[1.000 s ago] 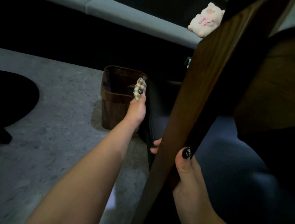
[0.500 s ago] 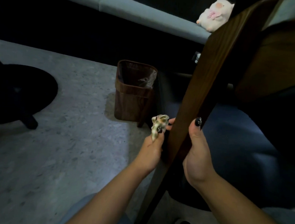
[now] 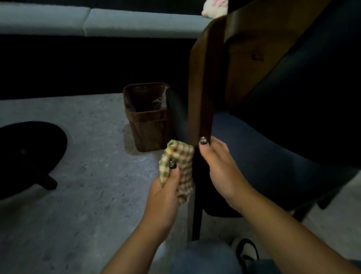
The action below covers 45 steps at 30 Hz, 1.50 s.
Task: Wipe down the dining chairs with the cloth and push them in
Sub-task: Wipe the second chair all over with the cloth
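- Left hand point(image 3: 166, 190) curled round a bunched green-checked cloth point(image 3: 181, 168), thumb pressing the folds; cloth lies against the left face of the chair's rear post, low down near seat level
- Right hand point(image 3: 217, 165) wrapped round the same post from the other side, thumb on its near edge, steadying it; the two hands sit nearly level, the post between them
- Dining chair point(image 3: 205, 80): dark wood frame, blue upholstered seat to the right of the post, leg running down to the floor point(image 3: 80, 194) just in front of the person's knee
- Progress, as a judgement: wiping is under way on this chair's frame; which other parts have been wiped cannot be told from surfaces this dim
- Left to do, likely: finish the frame and leg, push this chair in, then any other chairs; no table in view
- Beyond: brown waste bin point(image 3: 147, 116) just behind the cloth, grey bench point(image 3: 97, 22) at the far wall, plush toy point(image 3: 215, 5) on it
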### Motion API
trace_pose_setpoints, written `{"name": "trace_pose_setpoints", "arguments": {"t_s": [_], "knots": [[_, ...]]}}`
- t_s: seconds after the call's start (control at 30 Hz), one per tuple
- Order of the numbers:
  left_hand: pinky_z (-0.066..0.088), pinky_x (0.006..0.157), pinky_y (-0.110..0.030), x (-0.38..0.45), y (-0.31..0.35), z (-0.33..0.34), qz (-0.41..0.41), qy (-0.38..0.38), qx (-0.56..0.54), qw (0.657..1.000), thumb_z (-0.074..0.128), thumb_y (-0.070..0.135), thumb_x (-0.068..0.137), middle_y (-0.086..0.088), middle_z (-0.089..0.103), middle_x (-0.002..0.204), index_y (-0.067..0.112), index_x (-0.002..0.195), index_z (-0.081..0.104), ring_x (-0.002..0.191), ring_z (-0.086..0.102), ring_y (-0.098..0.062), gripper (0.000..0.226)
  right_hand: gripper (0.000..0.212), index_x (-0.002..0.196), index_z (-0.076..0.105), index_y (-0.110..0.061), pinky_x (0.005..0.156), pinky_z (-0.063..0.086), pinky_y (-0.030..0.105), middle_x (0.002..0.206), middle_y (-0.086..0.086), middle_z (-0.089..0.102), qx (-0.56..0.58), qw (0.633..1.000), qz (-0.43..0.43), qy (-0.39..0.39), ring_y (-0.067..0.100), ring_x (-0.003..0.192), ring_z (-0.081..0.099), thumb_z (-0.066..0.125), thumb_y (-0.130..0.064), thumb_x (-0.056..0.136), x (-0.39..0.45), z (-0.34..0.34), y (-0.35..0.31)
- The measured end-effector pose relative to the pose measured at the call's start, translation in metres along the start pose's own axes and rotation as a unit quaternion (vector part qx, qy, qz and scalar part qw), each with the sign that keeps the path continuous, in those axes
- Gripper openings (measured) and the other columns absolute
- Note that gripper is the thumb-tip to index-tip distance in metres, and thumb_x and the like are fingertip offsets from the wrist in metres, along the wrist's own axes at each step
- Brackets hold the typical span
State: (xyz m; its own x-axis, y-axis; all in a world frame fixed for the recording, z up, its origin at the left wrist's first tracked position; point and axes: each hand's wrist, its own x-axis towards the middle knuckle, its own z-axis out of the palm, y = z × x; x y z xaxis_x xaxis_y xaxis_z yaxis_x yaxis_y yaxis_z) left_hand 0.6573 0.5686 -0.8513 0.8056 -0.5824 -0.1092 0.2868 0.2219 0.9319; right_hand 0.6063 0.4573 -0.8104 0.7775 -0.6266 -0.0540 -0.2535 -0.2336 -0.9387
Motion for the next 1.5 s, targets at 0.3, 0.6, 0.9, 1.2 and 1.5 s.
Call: {"name": "trace_pose_setpoints", "arguments": {"t_s": [0.3, 0.6, 0.9, 1.2, 1.5], "knots": [[0.053, 0.067, -0.022, -0.026, 0.024, 0.042, 0.06, 0.121, 0.034, 0.99, 0.049, 0.029, 0.099, 0.025, 0.072, 0.08, 0.033, 0.097, 0.062, 0.076, 0.068, 0.006, 0.013, 0.054, 0.116, 0.063, -0.026, 0.097, 0.051, 0.038, 0.113, -0.006, 0.07, 0.183, 0.979, 0.084, -0.032, 0.011, 0.107, 0.065, 0.073, -0.045, 0.066, -0.054, -0.056, 0.008], [0.049, 0.066, -0.011, -0.014, -0.016, 0.139, 0.084, -0.045, 0.247, 0.964, 0.05, 0.019, 0.1, 0.009, 0.069, 0.087, 0.026, 0.096, 0.062, 0.08, 0.064, 0.0, 0.014, 0.028, 0.104, 0.066, -0.022, 0.087, 0.054, 0.036, 0.097, -0.002, 0.072, 0.131, 0.971, 0.189, 0.067, 0.015, 0.093, 0.067, 0.076, -0.02, 0.078, -0.068, -0.167, 0.052], [0.032, 0.111, -0.026, 0.005, -0.075, 0.291, 0.143, -0.228, 0.591, 0.761, 0.053, 0.03, 0.099, 0.002, 0.046, 0.145, 0.018, 0.146, 0.04, 0.134, 0.042, -0.015, 0.05, 0.014, 0.093, 0.062, -0.01, 0.058, 0.051, 0.029, 0.087, 0.01, 0.066, 0.195, 0.849, 0.151, 0.466, 0.023, 0.073, 0.064, 0.048, -0.012, 0.091, -0.082, -0.334, 0.144], [0.021, 0.107, -0.015, -0.013, -0.117, 0.405, 0.052, -0.223, 0.509, 0.83, 0.054, 0.031, 0.099, 0.011, 0.019, 0.161, 0.028, 0.156, 0.014, 0.146, 0.02, -0.007, 0.07, 0.019, 0.111, 0.063, -0.021, 0.071, 0.055, 0.023, 0.095, -0.01, 0.067, 0.222, 0.873, 0.096, 0.424, 0.003, 0.085, 0.064, 0.056, -0.017, 0.093, -0.076, -0.378, 0.153], [0.027, 0.106, -0.015, -0.075, -0.034, 0.431, -0.053, -0.197, 0.52, 0.829, 0.044, 0.032, 0.103, 0.012, 0.026, 0.158, 0.029, 0.154, 0.021, 0.134, 0.026, 0.005, 0.057, 0.024, 0.111, 0.064, -0.02, 0.066, 0.051, 0.03, 0.094, 0.001, 0.068, 0.271, 0.831, 0.346, 0.341, 0.016, 0.08, 0.063, 0.056, -0.008, 0.092, -0.169, -0.406, 0.137]]}}
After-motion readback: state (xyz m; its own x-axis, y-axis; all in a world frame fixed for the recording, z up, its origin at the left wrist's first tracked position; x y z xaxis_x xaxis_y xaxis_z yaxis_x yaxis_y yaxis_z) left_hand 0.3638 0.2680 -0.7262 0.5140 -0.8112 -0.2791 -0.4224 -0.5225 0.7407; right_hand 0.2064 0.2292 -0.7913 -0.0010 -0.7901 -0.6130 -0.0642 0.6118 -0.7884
